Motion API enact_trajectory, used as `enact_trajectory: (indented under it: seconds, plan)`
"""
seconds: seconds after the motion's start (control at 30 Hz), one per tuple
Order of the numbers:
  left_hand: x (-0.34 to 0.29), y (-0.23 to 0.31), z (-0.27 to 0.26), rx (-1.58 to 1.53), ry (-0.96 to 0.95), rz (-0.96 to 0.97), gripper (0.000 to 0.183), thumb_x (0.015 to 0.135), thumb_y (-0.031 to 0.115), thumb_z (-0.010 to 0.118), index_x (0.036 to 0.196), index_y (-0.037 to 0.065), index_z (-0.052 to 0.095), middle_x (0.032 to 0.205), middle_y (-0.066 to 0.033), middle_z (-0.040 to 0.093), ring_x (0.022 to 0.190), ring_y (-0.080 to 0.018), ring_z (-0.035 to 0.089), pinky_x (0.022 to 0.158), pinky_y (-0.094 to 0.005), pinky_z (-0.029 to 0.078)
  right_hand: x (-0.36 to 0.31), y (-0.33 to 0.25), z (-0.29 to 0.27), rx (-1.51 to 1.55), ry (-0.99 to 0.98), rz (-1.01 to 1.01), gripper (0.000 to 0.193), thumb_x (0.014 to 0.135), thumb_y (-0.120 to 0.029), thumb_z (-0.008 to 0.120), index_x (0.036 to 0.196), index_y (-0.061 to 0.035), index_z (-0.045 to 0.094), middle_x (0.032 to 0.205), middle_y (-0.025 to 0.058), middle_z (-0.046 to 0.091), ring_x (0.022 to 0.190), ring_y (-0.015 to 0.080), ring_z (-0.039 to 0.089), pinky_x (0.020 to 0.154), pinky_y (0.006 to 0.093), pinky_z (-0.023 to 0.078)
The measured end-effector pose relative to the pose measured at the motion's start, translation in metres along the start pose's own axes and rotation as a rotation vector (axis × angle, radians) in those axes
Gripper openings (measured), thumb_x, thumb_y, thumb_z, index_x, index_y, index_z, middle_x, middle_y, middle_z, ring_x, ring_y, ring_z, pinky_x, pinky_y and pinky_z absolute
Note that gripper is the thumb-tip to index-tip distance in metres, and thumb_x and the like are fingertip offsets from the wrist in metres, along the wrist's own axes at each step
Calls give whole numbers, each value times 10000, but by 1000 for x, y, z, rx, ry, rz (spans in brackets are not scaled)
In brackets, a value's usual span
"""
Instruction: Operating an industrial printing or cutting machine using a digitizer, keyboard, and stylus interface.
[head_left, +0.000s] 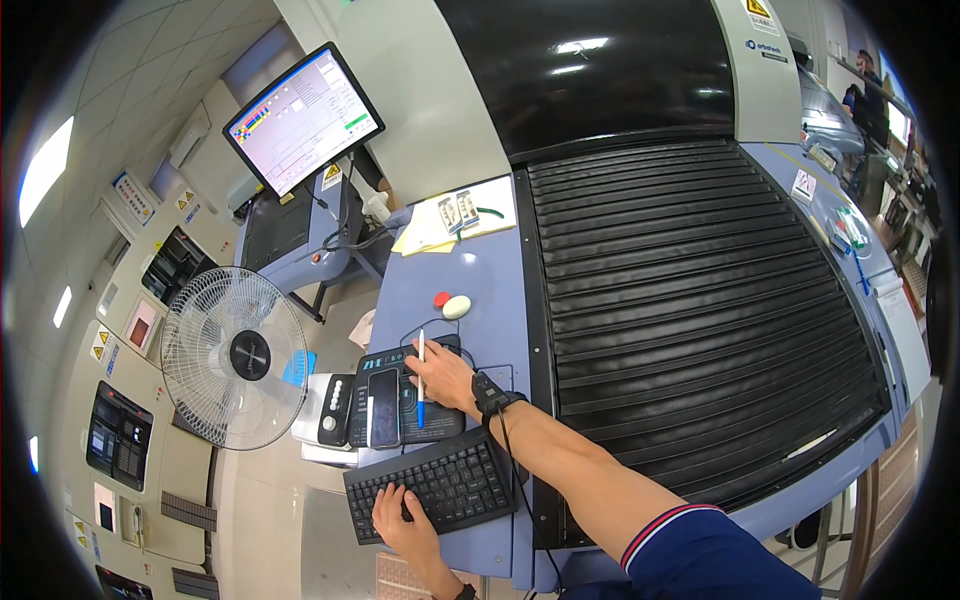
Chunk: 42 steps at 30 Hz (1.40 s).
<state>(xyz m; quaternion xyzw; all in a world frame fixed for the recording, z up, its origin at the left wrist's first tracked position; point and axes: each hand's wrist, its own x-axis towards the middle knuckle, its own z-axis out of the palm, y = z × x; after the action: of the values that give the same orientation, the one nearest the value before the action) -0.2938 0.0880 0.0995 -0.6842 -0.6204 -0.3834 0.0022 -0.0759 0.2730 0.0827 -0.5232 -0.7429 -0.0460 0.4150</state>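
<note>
My left hand (408, 525) rests on the lower left part of a black keyboard (462, 480), fingers apart on the keys. My right hand (445, 375) is above the keyboard, over a black printed mat (440, 428). A white pen (420, 380) with a blue end is held among its bent fingers, pointing away from me. Whatever lies beneath this palm is hidden. Just left of the pen, a dark phone (384, 410) lies on the mat. A black wrist strap (490, 394) with a cable is on my right wrist.
A large machine bed with black ribbed covers (690, 300) fills the right. A fan (235, 358) stands at left, beside a control box (335, 410). Farther off are a monitor (305, 120), yellow and white papers (430, 228), a red round piece (441, 299) and a pale oval one (456, 307).
</note>
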Motion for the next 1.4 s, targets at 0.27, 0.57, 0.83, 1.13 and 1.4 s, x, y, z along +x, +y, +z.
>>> enact_trajectory:
  seconds: [0.27, 0.57, 0.83, 1.13, 1.4]
  plan:
    - [0, 1, 1, 6, -3, 0, 235, 948, 156, 641, 1084, -13, 730, 1222, -153, 709, 1261, -346, 570, 1090, -480, 393, -1, 2, 2, -52, 60, -36, 272, 909, -224, 707, 1034, -24, 573, 1246, 252, 594, 1175, 339, 573, 1038, 381, 471]
    - [1, 5, -1, 34, -2, -37, 316, 946, 189, 654, 1185, -15, 694, 1231, -173, 683, 1262, -370, 551, 1080, -489, 394, 0, 1, 0, -6, -10, 10, 262, 914, -213, 695, 1043, -24, 567, 1302, 273, 580, 1245, 375, 553, 1064, 403, 466]
    - [0, 0, -1, -46, 54, -1, 331, 948, 194, 653, 1206, -11, 686, 1234, -195, 671, 1242, -373, 560, 1072, -488, 401, 0, 1, 1, 2, 15, -2, 248, 922, -204, 684, 1039, -21, 564, 1298, 275, 582, 1229, 372, 560, 1052, 401, 473]
    - [-1, -2, -1, -19, 21, 3, 278, 950, 185, 653, 1147, -3, 708, 1191, -167, 698, 1227, -355, 572, 1053, -484, 417, 0, -2, -3, 32, -31, 37, 244, 915, -203, 690, 1027, -20, 574, 1289, 273, 591, 1232, 375, 561, 1037, 409, 484]
    - [-2, 0, 0, 2, 29, -11, 292, 951, 196, 655, 1166, 6, 709, 1218, -197, 672, 1231, -361, 567, 1046, -484, 423, -1, 1, 3, 3, 84, -20, 254, 879, -180, 718, 1031, -21, 589, 1157, 220, 610, 1123, 345, 587, 984, 409, 505]
